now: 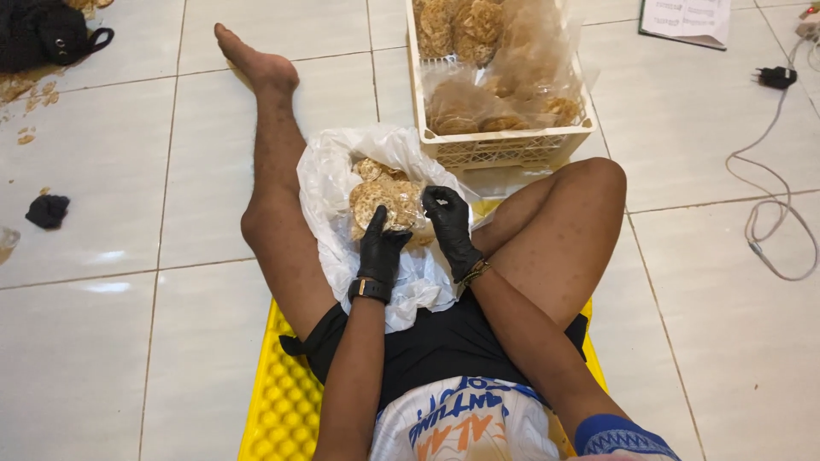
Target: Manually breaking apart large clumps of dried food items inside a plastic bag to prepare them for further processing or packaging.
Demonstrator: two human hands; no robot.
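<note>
I sit on the tiled floor with a large white plastic bag (333, 183) between my legs. Inside it lies a clear bag of round brown crackers (384, 198). My left hand (380, 252), in a black glove, rests flat against the near side of that cracker bag. My right hand (448, 224), also gloved in black, pinches the top edge of the clear bag at its right side. A watch sits on my left wrist and a bracelet on my right.
A cream plastic crate (500, 145) with several bags of crackers stands just beyond the white bag. A yellow bumpy mat (286, 401) lies under me. A black bag (43, 34) and crumbs sit at far left, a white cable (769, 183) and plug at right.
</note>
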